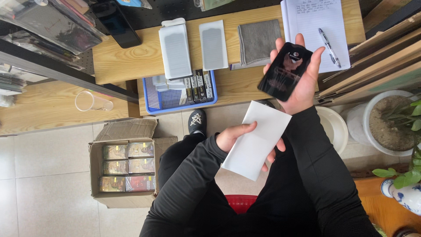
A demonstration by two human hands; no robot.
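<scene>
Black glossy phone-shaped panel (284,71) flat on right hand (301,85), palm up, fingers spread and slightly curled round its edges; raised over front edge of wooden desk (127,61). White rectangular envelope-like sleeve (256,139) lower down, over lap, tilted; pinched by left hand (239,137), thumb on top face, fingertips showing past right edge underneath. Panel and sleeve apart, not touching. Both arms in black long sleeves.

On desk, just left of panel: folded grey cloth (258,40), then two white trays with grey inserts (175,49) side by side. Behind right hand: open lined notebook (313,22) with pen (329,46) lying on it. Blue plastic basket (169,98) on lower shelf under trays, holding small white boxes and dark upright packs. Dark phone or tablet (116,22) at desk's far left corner.

Clear plastic cup (91,102) on its side on low wooden surface at left. Open cardboard box (125,169) on tiled floor left of legs, packed with shiny boxed items in rows. Black shoe (197,122) visible beneath desk edge. Red stool seat (240,202) between legs. White bowl (334,127) and potted plant in white pot (390,123) at right; blue-and-white ceramic vase (405,195) at bottom right.
</scene>
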